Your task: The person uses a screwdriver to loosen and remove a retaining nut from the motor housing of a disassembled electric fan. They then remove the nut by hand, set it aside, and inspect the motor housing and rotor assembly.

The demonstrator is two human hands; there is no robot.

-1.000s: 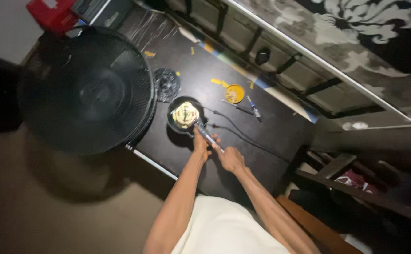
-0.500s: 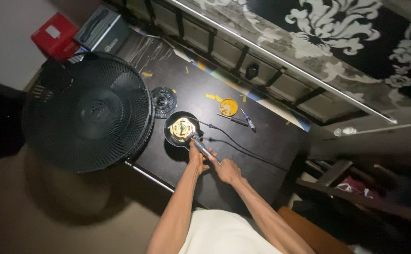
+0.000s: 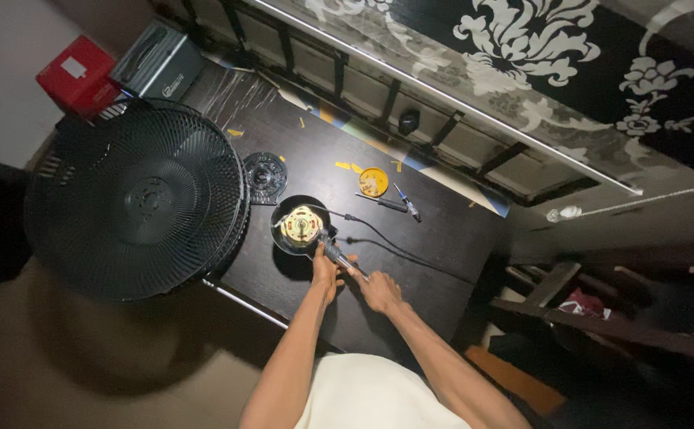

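A fan motor (image 3: 301,225) with copper windings sits in a round black housing on the dark table (image 3: 434,254). My left hand (image 3: 325,274) grips a thin grey-handled tool (image 3: 333,251) whose tip points into the motor's near edge. My right hand (image 3: 379,290) is just right of it and pinches the tool's rear end with its fingertips. A black cable (image 3: 379,235) runs from the motor across the table to the right.
A large black fan guard (image 3: 136,208) overhangs the table's left edge. Behind the motor lie a round black fan part (image 3: 264,176), a yellow round tin (image 3: 374,182) and a screwdriver (image 3: 399,203). A red box (image 3: 77,75) and a dark box (image 3: 156,67) stand far left.
The view has shifted, so the table sits lower and more to the right. Both hands stay at the motor with the tool; no clear movement of it.
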